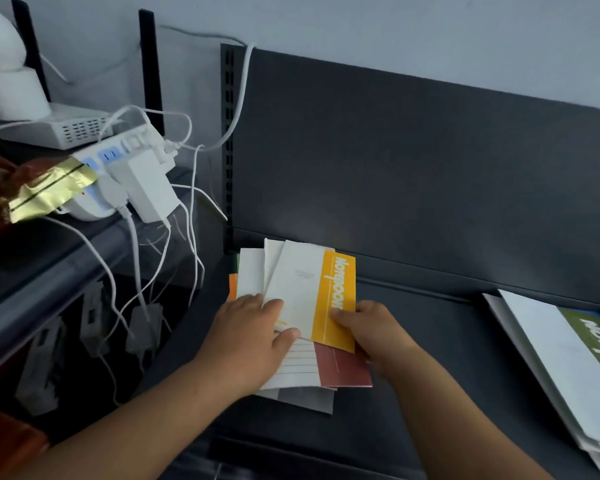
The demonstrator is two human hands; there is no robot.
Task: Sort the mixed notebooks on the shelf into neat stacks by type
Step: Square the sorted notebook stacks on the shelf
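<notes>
Shelf: dark metal shelf (430, 358) with a dark back panel (430, 168) against a pale wall.
Pile: loose pile of notebooks (291, 368) lying fanned and crooked under both hands, at the shelf's left end.
Top notebook: white notebook with a yellow band (312, 296), tilted, held between the two hands.
Left hand (253, 337): palm down on the pile, fingers spread over the white covers, thumb on the yellow-banded notebook's lower edge.
Right hand (374, 327): pinching the yellow band's lower right corner, thumb on top.
Red notebook (343, 368): just below the right hand, under the yellow one.
Green stack (568, 362): well to the right of the right hand, a separate stack of white and green notebooks.
Power strip (125, 171): up and left of the left hand, with white cables (136, 258) hanging.
</notes>
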